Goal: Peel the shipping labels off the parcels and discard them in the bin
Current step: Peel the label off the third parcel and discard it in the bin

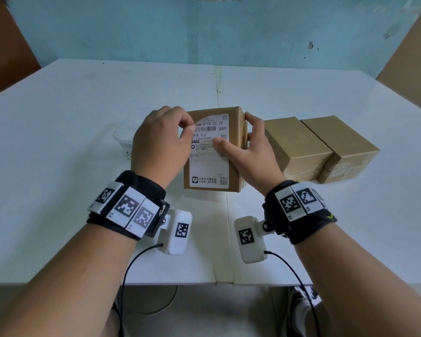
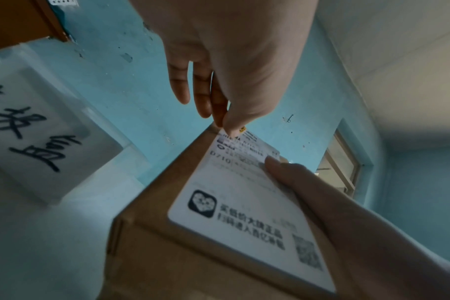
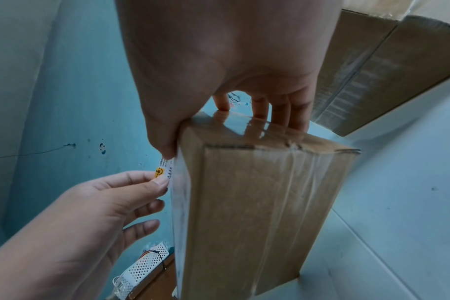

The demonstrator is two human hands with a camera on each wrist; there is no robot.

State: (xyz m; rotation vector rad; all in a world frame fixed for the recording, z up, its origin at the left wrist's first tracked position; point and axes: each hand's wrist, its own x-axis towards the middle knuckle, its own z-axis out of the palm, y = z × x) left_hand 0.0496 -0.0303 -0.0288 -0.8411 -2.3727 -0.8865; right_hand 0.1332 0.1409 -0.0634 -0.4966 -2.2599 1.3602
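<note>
A brown cardboard parcel (image 1: 233, 166) stands tilted up at the table's middle, its white shipping label (image 1: 208, 166) facing me. My left hand (image 1: 188, 128) pinches the label's upper left corner, which is lifted off the cardboard; the right wrist view shows that peeled corner (image 3: 164, 172) with a yellow mark between thumb and forefinger. My right hand (image 1: 233, 132) grips the parcel from the right, thumb (image 1: 220, 145) pressed on the label, fingers curled over the far edge. In the left wrist view the label (image 2: 244, 203) lies mostly stuck down.
Two more brown parcels (image 1: 297, 147) (image 1: 340, 144) lie side by side just right of my right hand. A translucent white bin (image 1: 123, 139) with handwriting (image 2: 39, 132) stands left of the parcel, partly behind my left hand. The white table (image 1: 58, 142) ends near my wrists.
</note>
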